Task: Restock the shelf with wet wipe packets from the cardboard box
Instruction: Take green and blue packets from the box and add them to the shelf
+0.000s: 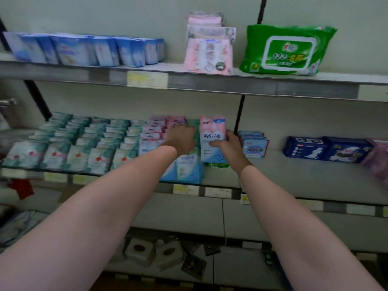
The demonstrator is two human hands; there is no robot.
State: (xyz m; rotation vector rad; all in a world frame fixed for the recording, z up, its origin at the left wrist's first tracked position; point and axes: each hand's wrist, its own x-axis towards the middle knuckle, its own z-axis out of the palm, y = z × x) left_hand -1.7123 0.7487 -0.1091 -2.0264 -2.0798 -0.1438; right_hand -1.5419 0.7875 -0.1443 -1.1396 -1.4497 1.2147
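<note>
right hand (227, 143) grips 1 pink wipe packet (212, 139) upright from its right edge on the shelf (294, 175); left hand (181, 139) presses the stocked row (155, 133), can't tell its grip.

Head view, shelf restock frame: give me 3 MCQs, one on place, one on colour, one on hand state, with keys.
1. Where does the big green wet wipe pack stand?
A. top shelf, right part
B. middle shelf, left end
C. bottom shelf

2. What colours has the upright wipe packet marked 99.9?
A. all red
B. pink above, light blue below
C. black and yellow

3. What is the right hand doing?
A. hanging idle, holding nothing
B. lying flat on the metal shelf edge
C. gripping the upright packet

Key:
1 A: it sits on the top metal shelf, right of the pink floral packs.
2 B: its top is pink, its bottom light blue.
3 C: thumb and fingers wrap the packet's lower right side, while the left hand reaches into the packs beside it.
</note>
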